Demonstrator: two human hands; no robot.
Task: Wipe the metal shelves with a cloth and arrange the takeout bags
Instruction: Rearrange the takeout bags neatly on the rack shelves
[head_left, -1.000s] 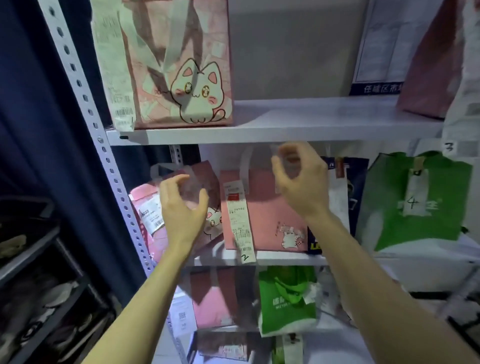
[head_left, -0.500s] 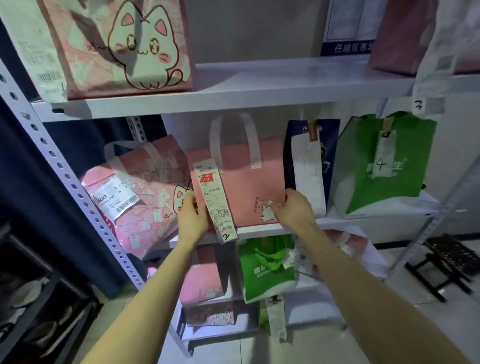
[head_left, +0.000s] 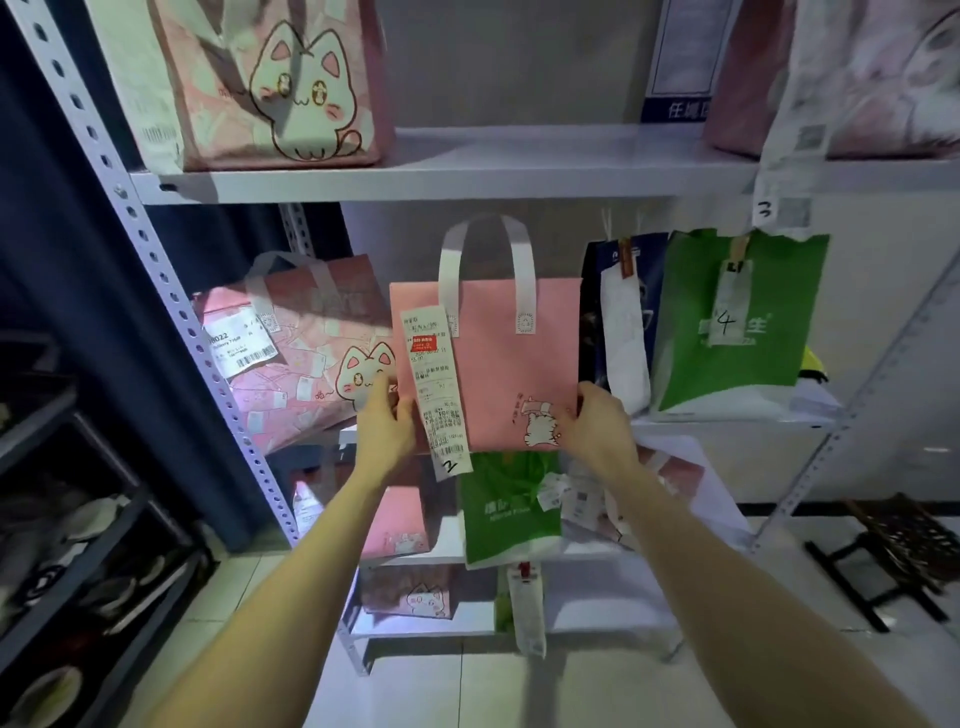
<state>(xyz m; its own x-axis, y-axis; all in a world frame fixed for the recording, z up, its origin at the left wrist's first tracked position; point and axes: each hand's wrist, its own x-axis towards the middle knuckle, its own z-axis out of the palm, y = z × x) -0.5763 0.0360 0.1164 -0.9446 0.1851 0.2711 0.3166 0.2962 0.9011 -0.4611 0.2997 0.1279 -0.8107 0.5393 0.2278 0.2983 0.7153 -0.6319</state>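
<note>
Both hands on the pink bag (head_left: 498, 364), one at each lower corner.
- left hand (head_left: 387, 431): gripping the lower-left edge, fingers curled round the side, right beside the receipt (head_left: 434, 389).
- right hand (head_left: 597, 426): gripping the lower-right corner, thumb on the front face next to the small cat print, other fingers wrapped behind.
- Bag is upright, face toward the camera, white handles (head_left: 522, 270) standing up. Its bottom edge sits at the front lip of the middle shelf (head_left: 727, 421). I can't tell if it rests on the shelf or is held just off it.
- The receipt hangs down the bag's left front, slightly tilted, with a handwritten "2" at the lower end, which overhangs the bag's bottom.

Neighbours on the same shelf:
- Left: cat-print bag (head_left: 301, 353), leaning over to the left, barcode label on its face, touching or nearly touching the pink bag's left edge.
- Right: dark blue bag (head_left: 623, 291) with a long white slip, then the green bag (head_left: 737, 322), whose tag is marked "4".

Top shelf (head_left: 441, 182): large cat bag (head_left: 270, 83) at the left end, bare stretch in the middle, and a paper slip marked "3" (head_left: 763, 210) hanging off the front edge on the right.

Below: lower green bag (head_left: 504, 509) and more pink bags, partly hidden by the arms. Perforated upright (head_left: 171, 306) runs down the left side.
</note>
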